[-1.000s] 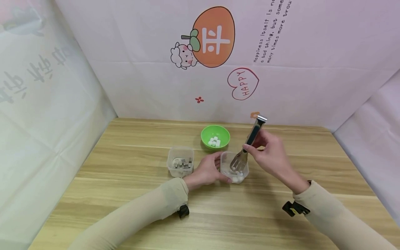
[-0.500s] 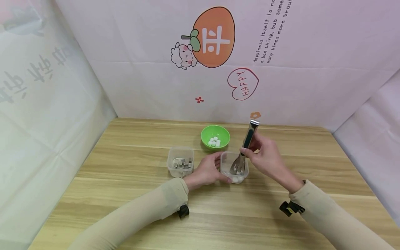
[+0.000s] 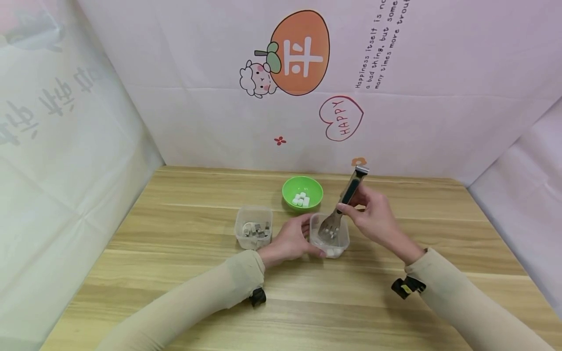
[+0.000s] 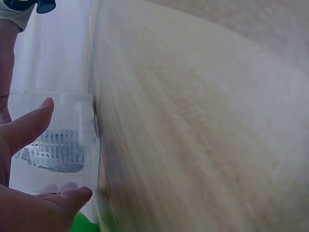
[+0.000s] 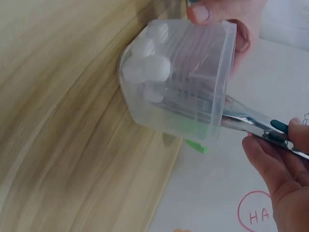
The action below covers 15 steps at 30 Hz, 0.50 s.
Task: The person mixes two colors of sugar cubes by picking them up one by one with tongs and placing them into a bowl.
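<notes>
My right hand (image 3: 375,217) pinches metal tongs (image 3: 350,191) with dark grips by the handle, thumb on the near side. Their slotted head reaches down into a clear plastic container (image 3: 346,238), where small white pieces (image 3: 330,234) show at the slots. Around the container's left side, my left hand (image 3: 291,239) holds it between thumb and fingers, as the left wrist view also shows. Through the container wall (image 5: 212,87) in the right wrist view, several rounded white pieces (image 5: 158,68) lie at the bottom. I cannot tell whether the tongs grip any of them.
Just behind the container stands a green bowl (image 3: 303,183) with several white cubes (image 3: 300,199) inside. To the left, a second clear container (image 3: 239,228) holds several grey metallic cubes (image 3: 257,229). A printed white sheet (image 3: 210,117) rises at the back edge of the wooden table (image 3: 193,292).
The tongs first swung upright and lower into the container, then their head shifted slightly left and back. My right hand moved a little left with them. The left hand and container stayed put.
</notes>
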### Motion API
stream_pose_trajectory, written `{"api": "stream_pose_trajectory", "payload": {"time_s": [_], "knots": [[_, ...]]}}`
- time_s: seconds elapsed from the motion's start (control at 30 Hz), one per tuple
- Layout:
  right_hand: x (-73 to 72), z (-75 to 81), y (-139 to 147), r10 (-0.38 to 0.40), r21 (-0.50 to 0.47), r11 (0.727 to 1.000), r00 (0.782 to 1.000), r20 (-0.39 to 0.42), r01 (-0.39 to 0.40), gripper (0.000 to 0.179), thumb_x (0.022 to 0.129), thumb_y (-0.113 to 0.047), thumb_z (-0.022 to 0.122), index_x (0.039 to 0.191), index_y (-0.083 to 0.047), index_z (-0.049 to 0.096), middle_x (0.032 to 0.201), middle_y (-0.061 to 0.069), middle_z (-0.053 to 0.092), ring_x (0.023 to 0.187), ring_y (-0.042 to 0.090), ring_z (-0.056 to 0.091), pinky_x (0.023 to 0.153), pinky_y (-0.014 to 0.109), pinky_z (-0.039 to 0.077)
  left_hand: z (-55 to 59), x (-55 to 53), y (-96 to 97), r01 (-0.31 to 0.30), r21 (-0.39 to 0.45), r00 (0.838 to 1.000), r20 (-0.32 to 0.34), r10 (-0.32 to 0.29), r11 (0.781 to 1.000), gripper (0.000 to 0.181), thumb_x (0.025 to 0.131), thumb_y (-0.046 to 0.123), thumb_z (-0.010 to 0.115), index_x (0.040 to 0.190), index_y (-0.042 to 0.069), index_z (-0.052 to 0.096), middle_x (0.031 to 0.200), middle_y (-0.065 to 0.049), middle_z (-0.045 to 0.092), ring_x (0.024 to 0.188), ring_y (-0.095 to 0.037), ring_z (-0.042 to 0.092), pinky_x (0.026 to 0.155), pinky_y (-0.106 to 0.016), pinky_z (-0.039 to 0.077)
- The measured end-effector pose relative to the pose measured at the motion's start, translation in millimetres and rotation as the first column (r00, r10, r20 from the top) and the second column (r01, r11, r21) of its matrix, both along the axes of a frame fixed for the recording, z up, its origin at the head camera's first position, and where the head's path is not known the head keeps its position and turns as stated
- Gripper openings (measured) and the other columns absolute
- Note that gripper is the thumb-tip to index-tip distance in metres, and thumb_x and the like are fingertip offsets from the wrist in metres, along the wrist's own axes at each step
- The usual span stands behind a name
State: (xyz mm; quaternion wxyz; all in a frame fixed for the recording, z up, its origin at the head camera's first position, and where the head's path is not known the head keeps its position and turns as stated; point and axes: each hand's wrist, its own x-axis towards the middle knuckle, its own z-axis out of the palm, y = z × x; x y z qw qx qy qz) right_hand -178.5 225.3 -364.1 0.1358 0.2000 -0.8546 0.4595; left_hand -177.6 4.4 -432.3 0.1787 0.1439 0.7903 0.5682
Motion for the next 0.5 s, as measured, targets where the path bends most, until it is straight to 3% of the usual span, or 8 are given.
{"api": "stream_pose_trajectory", "payload": {"time_s": [0.5], "knots": [[-3.2,-2.8,8.9,0.011,0.013,1.000,1.000,0.013,-0.011,0.018,0.091,0.002,0.080,0.101,-0.003,0.067,0.082,0.007,0.074,0.072,0.023,0.072,0.053,0.023,0.052,-2.1,-0.3,0.0,-0.003,0.009,1.000,0.006,0.003,1.000,0.111,0.066,0.004,0.100,0.159,0.002,0.040,0.158,-0.013,0.050,0.142,-0.028,0.052,0.117,-0.034,0.044]]}}
